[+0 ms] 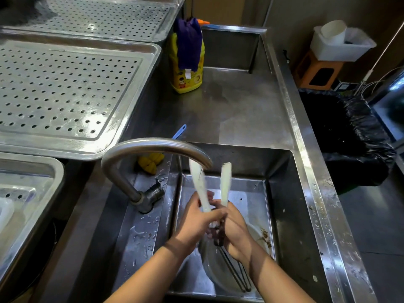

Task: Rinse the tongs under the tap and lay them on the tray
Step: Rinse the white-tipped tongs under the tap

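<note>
Tongs (pixel 225 182) held between both hands, tips up under tap (pixel 153 147).

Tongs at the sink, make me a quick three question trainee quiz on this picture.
1. True or false: both hands, left hand and right hand, grip the white tongs.
2. The tongs' tips point: A) up toward the faucet spout, B) down into the sink.
3. What drapes over the yellow detergent bottle?

Key: 1 true; 2 A; 3 a dark blue cloth.
</note>
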The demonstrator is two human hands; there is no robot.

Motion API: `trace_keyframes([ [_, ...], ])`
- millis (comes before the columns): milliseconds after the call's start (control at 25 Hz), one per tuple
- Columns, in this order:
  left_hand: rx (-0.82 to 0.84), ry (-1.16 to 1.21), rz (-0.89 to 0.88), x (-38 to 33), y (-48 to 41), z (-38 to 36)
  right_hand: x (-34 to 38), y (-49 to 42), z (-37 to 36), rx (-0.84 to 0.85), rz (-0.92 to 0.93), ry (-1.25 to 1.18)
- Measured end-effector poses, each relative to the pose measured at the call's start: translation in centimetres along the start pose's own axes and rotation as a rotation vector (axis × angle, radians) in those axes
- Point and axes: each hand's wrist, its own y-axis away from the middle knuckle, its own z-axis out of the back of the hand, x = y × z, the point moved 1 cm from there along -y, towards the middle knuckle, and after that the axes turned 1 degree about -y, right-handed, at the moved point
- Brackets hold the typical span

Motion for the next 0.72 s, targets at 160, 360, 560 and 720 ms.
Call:
trace_keyframes([
  [160, 0.01, 0.186, 0.049, 0.3, 1.8, 1.7, -0.1, -0.4, -0.9, 0.066, 0.12, 0.626],
  [360, -0.129, 0.073, 0.12, -0.6, 4.1, 4.4, 1.7, -1.1, -2.0, 0.015, 0.166, 0.628],
  [560, -0.259, -0.217, 0.056, -0.7, 5.6, 5.1, 2.9, -3.2, -4.1, -0.058, 0.272, 0.439],
  [720, -0.212, -0.456, -0.051, 0.0, 6.9, 6.4, 2.1, -3.4, -4.1, -0.016, 0.284, 0.482],
])
